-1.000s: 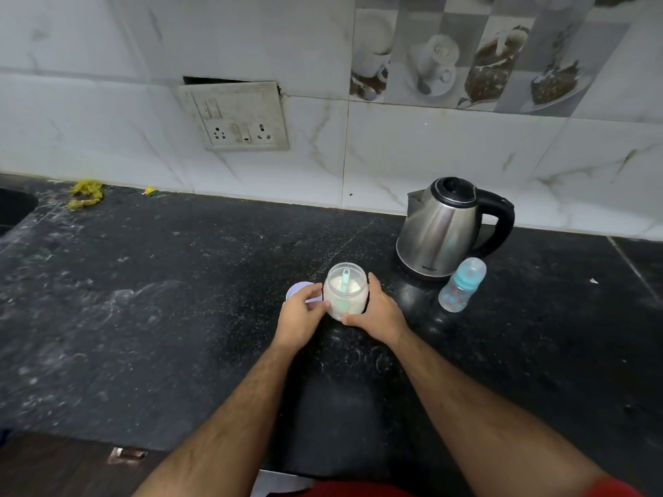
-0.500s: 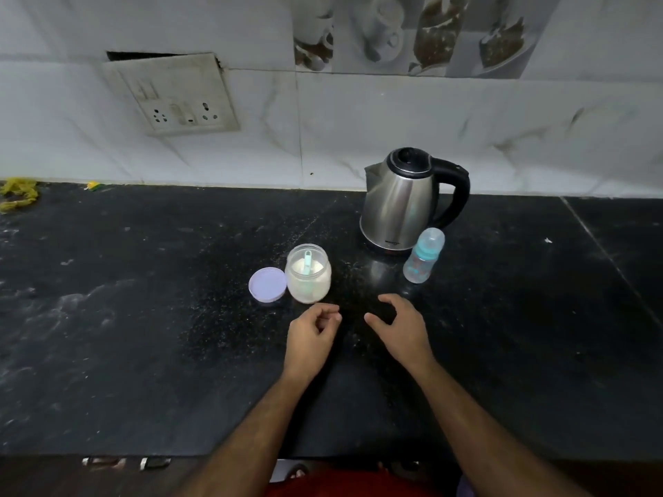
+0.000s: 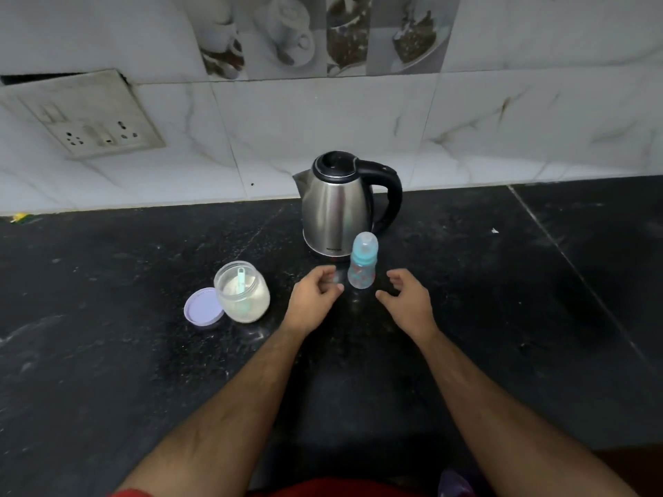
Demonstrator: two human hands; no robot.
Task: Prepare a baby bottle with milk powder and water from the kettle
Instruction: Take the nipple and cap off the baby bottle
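A small baby bottle (image 3: 362, 261) with a teal collar and clear cap stands upright just in front of the steel kettle (image 3: 337, 206), which has a black lid and handle. My left hand (image 3: 315, 299) and my right hand (image 3: 407, 303) flank the bottle a little nearer to me, fingers curled apart, neither touching it and both holding nothing. To the left, an open clear jar of milk powder (image 3: 244, 294) holds a teal scoop (image 3: 241, 281), and its lilac lid (image 3: 202, 310) lies flat beside it.
Everything stands on a black stone counter (image 3: 107, 317) backed by a white tiled wall. A socket plate (image 3: 86, 116) hangs on the wall at the left. A seam in the counter (image 3: 559, 252) runs at the right.
Both hands let go of the powder jar, drew back, then moved right and forward to either side of the baby bottle. The view shifted right and down.
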